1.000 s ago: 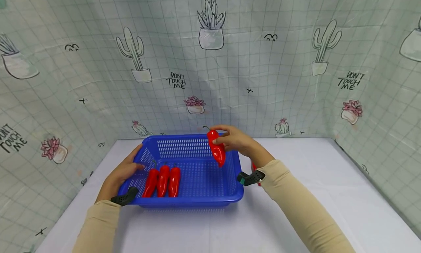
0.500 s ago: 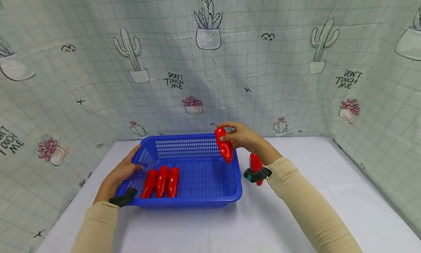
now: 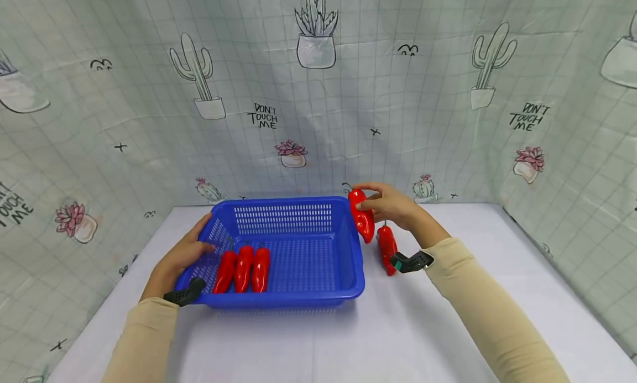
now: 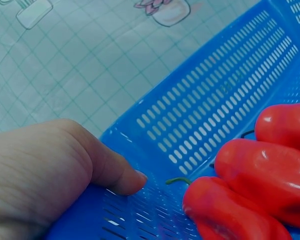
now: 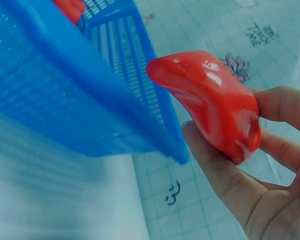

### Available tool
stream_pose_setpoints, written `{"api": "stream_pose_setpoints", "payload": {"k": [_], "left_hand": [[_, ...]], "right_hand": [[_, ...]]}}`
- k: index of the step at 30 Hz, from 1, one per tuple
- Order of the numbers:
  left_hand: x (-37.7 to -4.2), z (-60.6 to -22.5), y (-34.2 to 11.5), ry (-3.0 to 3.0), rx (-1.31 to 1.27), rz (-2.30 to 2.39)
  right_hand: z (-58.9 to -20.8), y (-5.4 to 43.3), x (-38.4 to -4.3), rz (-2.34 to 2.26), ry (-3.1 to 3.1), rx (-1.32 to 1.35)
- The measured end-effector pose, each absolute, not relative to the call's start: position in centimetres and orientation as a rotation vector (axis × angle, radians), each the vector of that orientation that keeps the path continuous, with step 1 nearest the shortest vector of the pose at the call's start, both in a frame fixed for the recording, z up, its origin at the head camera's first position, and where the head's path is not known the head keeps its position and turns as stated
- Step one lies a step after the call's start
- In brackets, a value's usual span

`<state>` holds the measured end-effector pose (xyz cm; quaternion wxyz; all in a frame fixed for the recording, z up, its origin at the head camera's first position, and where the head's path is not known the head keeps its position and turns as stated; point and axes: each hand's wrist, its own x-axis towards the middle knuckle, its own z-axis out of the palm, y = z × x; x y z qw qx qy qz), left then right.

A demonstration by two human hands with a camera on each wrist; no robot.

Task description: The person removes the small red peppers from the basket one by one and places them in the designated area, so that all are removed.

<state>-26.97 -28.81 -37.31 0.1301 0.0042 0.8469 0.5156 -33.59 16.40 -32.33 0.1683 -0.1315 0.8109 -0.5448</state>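
A blue perforated plastic basket [image 3: 278, 301] stands on the white table. My left hand [image 3: 184, 255] grips its left rim, thumb inside against the wall; in the left wrist view the thumb [image 4: 120, 172] shows, while the other fingers are hidden. Three red peppers [image 3: 242, 268] lie side by side in the basket's left part. My right hand [image 3: 395, 206] pinches another red pepper [image 3: 361, 217] by its upper part, just at the basket's right rim, tip pointing down. The right wrist view shows this pepper [image 5: 210, 100] between thumb and fingers, apart from the rim.
One more red pepper [image 3: 386, 250] lies on the white table [image 3: 448, 316] right of the basket, below my right wrist. A grid-patterned cloth [image 3: 348, 95] with cactus drawings hangs behind the table and along both sides.
My right hand has moved right with its pepper, from above the basket's inside to its right rim. The pepper on the table has come into fuller view. My left hand keeps its grip.
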Motion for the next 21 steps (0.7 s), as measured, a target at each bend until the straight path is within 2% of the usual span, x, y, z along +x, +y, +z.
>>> {"api": "stream_pose_setpoints", "payload": {"k": [21], "left_hand": [[-26.7,-37.1,-28.5,2.477,0.004,1.482]], "right_hand": [[-36.3,22.4,-33.6,-1.566,2.354,-0.219]]}}
